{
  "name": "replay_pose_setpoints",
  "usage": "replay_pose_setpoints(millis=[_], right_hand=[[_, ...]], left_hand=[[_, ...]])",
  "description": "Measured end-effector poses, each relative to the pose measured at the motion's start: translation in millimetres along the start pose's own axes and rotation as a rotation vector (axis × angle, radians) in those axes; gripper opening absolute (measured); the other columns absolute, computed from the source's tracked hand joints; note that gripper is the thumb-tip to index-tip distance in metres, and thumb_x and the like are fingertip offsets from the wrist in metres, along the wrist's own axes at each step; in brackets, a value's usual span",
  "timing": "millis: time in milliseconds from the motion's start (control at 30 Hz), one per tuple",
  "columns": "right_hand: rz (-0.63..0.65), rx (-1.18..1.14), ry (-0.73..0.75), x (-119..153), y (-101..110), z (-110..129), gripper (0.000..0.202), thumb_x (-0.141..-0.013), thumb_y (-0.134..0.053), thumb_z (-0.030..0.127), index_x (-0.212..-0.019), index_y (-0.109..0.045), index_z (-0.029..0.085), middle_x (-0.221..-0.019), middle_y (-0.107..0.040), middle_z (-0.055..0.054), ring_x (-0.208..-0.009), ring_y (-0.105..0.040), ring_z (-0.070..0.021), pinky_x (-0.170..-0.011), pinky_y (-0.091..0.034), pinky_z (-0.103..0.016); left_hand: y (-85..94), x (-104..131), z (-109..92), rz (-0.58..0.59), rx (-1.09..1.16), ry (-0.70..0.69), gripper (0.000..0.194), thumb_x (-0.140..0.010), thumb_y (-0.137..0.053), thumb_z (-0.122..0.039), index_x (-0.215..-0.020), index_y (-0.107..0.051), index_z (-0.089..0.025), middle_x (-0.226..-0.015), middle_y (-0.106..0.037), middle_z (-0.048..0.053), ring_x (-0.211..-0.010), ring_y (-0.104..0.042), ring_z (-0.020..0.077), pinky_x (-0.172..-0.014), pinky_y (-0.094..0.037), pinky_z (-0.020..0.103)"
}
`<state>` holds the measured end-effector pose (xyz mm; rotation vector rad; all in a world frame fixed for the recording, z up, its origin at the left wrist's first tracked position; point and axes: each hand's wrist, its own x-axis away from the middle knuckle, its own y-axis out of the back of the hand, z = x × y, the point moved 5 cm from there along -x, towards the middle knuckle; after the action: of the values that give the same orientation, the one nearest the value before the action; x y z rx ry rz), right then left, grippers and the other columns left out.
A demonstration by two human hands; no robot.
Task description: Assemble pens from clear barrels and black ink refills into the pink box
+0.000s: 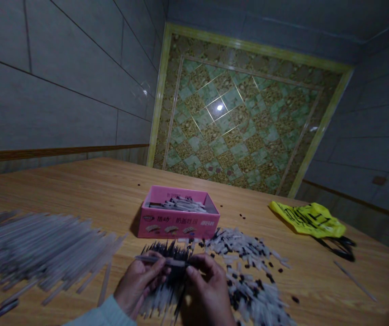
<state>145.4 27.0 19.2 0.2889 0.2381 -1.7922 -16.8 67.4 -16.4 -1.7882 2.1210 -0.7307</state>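
Between my two hands is a pen (pixel 174 262) with a translucent barrel, held level above the table. My left hand (pixel 142 278) is closed around its barrel with thumb and fingers. The fingertips of my right hand (pixel 210 276) pinch its dark right end, partly hiding it. Beneath them lies a pile of thin dark-tipped pen refills (pixel 160 299). Clear pen barrels (pixel 45 249) are heaped to the left. Small translucent caps (pixel 242 244) and black plugs are scattered to the right.
Behind my hands stands an open pink box (pixel 179 226) with several pens (pixel 184 204) inside. A yellow bag (pixel 308 219) with black straps lies at the right, near a single thin rod (pixel 355 280). Tiled walls (pixel 79 90) border the wooden table (pixel 96 181).
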Motion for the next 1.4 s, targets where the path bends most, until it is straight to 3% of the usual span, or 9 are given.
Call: replay_pose_setpoints(millis=[400, 567, 667, 867, 1000, 1133, 1200, 1300, 1400], right_hand=[[0.008, 0.02, -0.03, 1.8, 2.1, -16.3, 0.013, -0.067, -0.067, 0.027, -0.067, -0.06, 0.016, -0.06, -0.056, 0.001, -0.059, -0.051, -0.0149, -0.056, -0.04, -0.024], [0.075, 0.028, -0.119, 4.4, -4.0, -20.2, 0.035, -0.076, -0.057, 0.044, -0.057, -0.049, 0.017, -0.05, -0.045, 0.003, -0.048, -0.04, -0.0109, -0.046, -0.032, -0.022], [0.136, 0.06, -0.118, 6.9, -6.7, -16.3, 0.042, -0.083, -0.045, 0.049, -0.056, -0.047, 0.017, -0.051, -0.04, 0.003, -0.048, -0.036, -0.01, -0.045, -0.03, -0.021], [0.123, 0.181, 0.045, 6.0, -2.9, -9.4, 0.026, -0.075, -0.06, 0.041, -0.072, -0.053, 0.016, -0.065, -0.048, 0.002, -0.064, -0.044, -0.0139, -0.057, -0.035, -0.022], [0.184, 0.172, -0.035, 7.2, -4.9, -15.9, 0.039, -0.085, -0.044, 0.046, -0.058, -0.047, 0.017, -0.055, -0.04, 0.004, -0.054, -0.037, -0.0111, -0.049, -0.029, -0.021], [0.147, 0.181, 0.04, 7.9, -3.3, -12.4, 0.029, -0.08, -0.054, 0.043, -0.069, -0.051, 0.016, -0.063, -0.045, 0.003, -0.061, -0.041, -0.0122, -0.054, -0.032, -0.021], [0.144, 0.168, 0.037, 8.6, -4.1, -14.8, 0.032, -0.08, -0.054, 0.044, -0.065, -0.049, 0.016, -0.06, -0.042, 0.003, -0.059, -0.039, -0.0115, -0.052, -0.031, -0.021], [0.174, 0.156, -0.044, 9.6, -7.0, -23.2, 0.043, -0.085, -0.043, 0.047, -0.054, -0.042, 0.018, -0.052, -0.034, 0.005, -0.05, -0.031, -0.0093, -0.045, -0.025, -0.021], [0.175, 0.212, -0.044, 5.4, -3.4, -21.3, 0.046, -0.089, -0.034, 0.047, -0.055, -0.045, 0.017, -0.051, -0.037, 0.004, -0.049, -0.034, -0.0098, -0.045, -0.026, -0.021]], left_hand=[[-7.0, 2.2, -10.3, 0.081, -0.2, -0.149, 0.023, -0.064, -0.073, -0.027, -0.069, -0.053, -0.017, -0.074, -0.073, 0.005, -0.064, -0.065, 0.0141, -0.056, -0.048, 0.021], [-10.0, 4.4, -13.1, 0.118, -0.249, -0.21, 0.021, -0.065, -0.073, -0.025, -0.07, -0.054, -0.018, -0.073, -0.073, 0.006, -0.064, -0.065, 0.0156, -0.055, -0.048, 0.022], [-11.5, 5.3, -13.3, 0.133, -0.239, -0.202, 0.021, -0.063, -0.073, -0.025, -0.069, -0.055, -0.017, -0.072, -0.073, 0.007, -0.062, -0.064, 0.0164, -0.053, -0.048, 0.024], [-8.8, 5.1, -15.9, 0.061, -0.198, -0.169, 0.022, -0.06, -0.076, -0.026, -0.068, -0.058, -0.017, -0.072, -0.073, 0.005, -0.061, -0.065, 0.0157, -0.054, -0.049, 0.023], [-8.1, 4.9, -15.1, 0.052, -0.207, -0.157, 0.023, -0.058, -0.077, -0.026, -0.068, -0.057, -0.017, -0.07, -0.073, 0.004, -0.061, -0.065, 0.0161, -0.053, -0.049, 0.023], [-8.5, 5.1, -14.9, 0.049, -0.23, -0.157, 0.023, -0.06, -0.076, -0.027, -0.068, -0.057, -0.017, -0.07, -0.072, 0.004, -0.062, -0.065, 0.016, -0.053, -0.049, 0.022], [-9.4, 5.2, -14.6, 0.067, -0.245, -0.158, 0.023, -0.06, -0.076, -0.026, -0.068, -0.056, -0.017, -0.069, -0.072, 0.004, -0.062, -0.065, 0.016, -0.054, -0.049, 0.023], [-10.4, 4.6, -12.8, 0.108, -0.27, -0.15, 0.022, -0.062, -0.074, -0.026, -0.069, -0.055, -0.017, -0.071, -0.072, 0.005, -0.063, -0.064, 0.0154, -0.055, -0.049, 0.023], [-7.0, 3.1, -11.9, 0.079, -0.245, -0.142, 0.024, -0.062, -0.075, -0.026, -0.072, -0.055, -0.017, -0.074, -0.072, 0.005, -0.064, -0.064, 0.0157, -0.055, -0.049, 0.023]])
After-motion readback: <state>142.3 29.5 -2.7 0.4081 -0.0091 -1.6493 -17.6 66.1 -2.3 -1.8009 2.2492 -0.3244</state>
